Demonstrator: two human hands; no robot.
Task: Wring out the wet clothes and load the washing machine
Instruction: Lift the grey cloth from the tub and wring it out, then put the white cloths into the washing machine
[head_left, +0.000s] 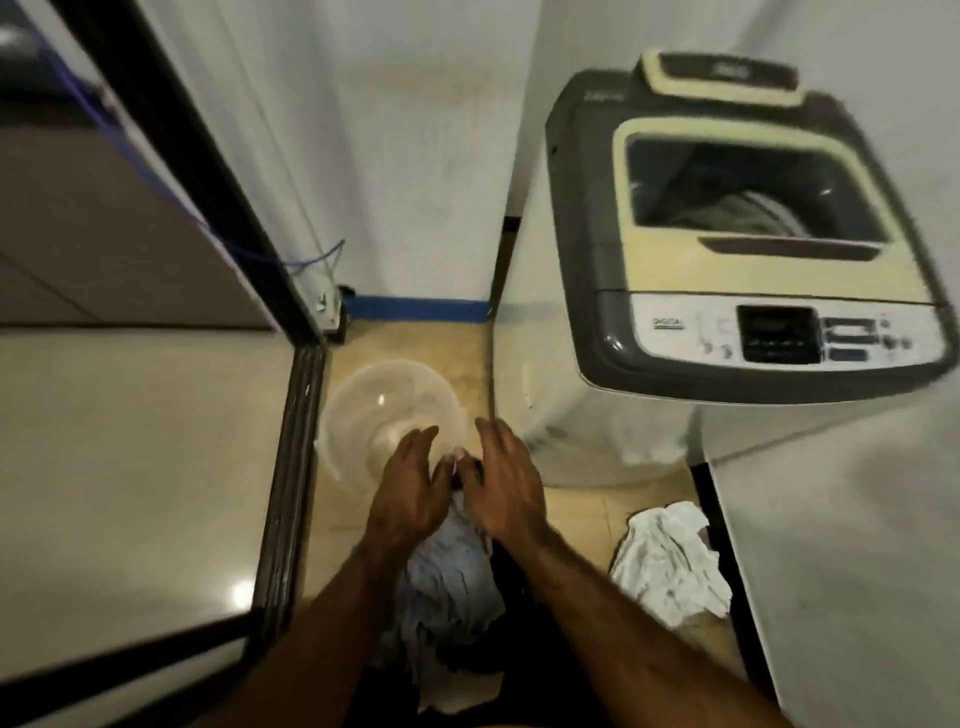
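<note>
The cloth (448, 577) is pinched by the left hand (410, 491) and right hand (501, 486), fingers splayed; a fuller grip is needed, with twisting kept over the basin (353, 400).

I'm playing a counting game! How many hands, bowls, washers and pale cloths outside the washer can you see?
Hands: 2, left hand, right hand
Clear bowl: 1
Washing machine: 1
Pale cloths: 2, held cloth, white cloth
Total: 6
</note>
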